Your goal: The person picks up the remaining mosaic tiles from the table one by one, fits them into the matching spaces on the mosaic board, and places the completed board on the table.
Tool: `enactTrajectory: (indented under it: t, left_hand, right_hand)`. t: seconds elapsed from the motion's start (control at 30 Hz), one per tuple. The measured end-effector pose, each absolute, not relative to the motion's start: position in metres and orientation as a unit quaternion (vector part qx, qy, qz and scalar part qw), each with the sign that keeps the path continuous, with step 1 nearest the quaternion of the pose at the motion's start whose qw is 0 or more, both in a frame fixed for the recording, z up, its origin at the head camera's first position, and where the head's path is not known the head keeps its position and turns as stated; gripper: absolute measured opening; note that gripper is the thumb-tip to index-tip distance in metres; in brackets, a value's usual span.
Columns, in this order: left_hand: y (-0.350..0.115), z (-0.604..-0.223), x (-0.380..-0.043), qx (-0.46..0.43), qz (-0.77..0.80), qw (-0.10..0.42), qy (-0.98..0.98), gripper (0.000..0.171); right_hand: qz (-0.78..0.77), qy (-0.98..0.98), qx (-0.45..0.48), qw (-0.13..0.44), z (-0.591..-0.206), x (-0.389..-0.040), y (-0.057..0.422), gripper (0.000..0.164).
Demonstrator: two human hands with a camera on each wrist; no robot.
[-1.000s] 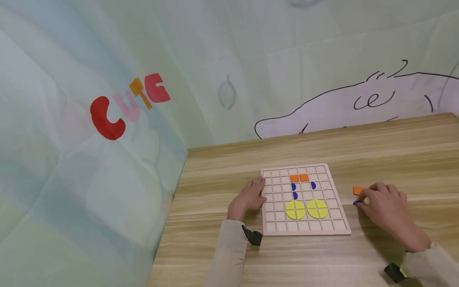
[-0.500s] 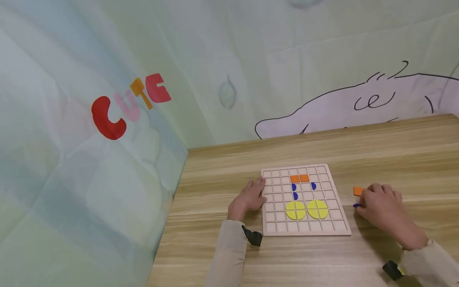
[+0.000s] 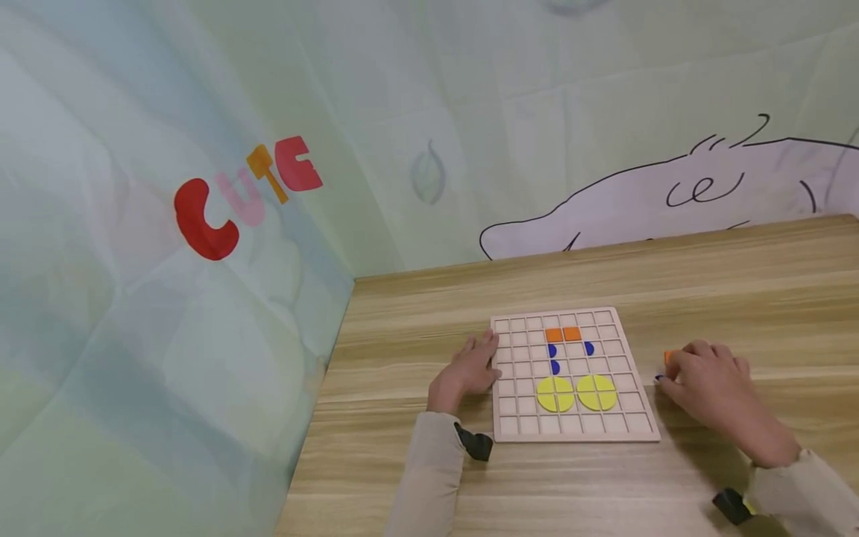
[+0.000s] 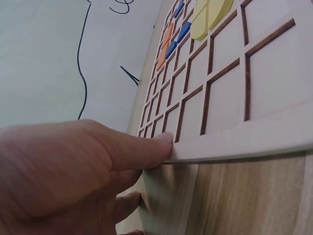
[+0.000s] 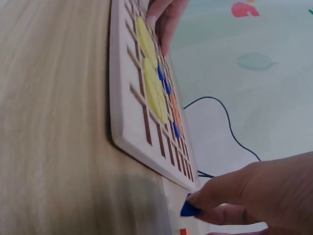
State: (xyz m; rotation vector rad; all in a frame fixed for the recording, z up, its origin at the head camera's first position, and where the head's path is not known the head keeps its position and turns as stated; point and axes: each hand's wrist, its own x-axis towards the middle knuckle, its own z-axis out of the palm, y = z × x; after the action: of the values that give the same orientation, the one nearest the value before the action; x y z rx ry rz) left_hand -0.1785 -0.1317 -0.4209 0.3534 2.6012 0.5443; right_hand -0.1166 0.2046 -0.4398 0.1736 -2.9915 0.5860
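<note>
A pale wooden grid board [image 3: 506, 425] lies on the table. Near its far edge sit two orange squares [image 3: 553, 335], with several blue half-discs [image 3: 590, 348] below them. Closer to the person are two yellow circles [image 3: 546, 386], each made of quarter pieces. My left hand [image 3: 468, 371] rests at the board's left side, its thumb [image 4: 159, 147] touching the rim and its other fingers beside the edge. Right of the board, my right hand [image 3: 714, 380] pinches a blue half-disc piece [image 5: 190, 208] between thumb and finger, close over the table.
A loose orange piece [image 3: 667, 357] lies behind the right fingers, partly hidden by them. The wooden table [image 3: 416, 298] meets a printed cloth backdrop [image 3: 376, 149] at the back and left. Dark straps [image 3: 731, 506] sit at both wrists.
The right hand has drawn the blue half-disc slightly left toward the board and tilted it, covering more of the loose orange piece. The left hand stays at the board's edge.
</note>
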Motion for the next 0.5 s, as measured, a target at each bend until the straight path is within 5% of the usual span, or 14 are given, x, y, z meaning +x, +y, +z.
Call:
enactTrajectory:
  t: [0.2,0.5]
  left_hand:
    - [-0.132,-0.420,-0.179,0.125,0.197,0.229,0.945,0.064]
    - [-0.130,-0.421,-0.179,0.122,0.201,0.227,0.945,0.064]
  right_hand:
    - [0.266,-0.959,0.053,0.084,-0.441,-0.127,0.196,0.013]
    - [0.340,-0.938,0.037,0.058,-0.447,-0.140,0.174,0.020]
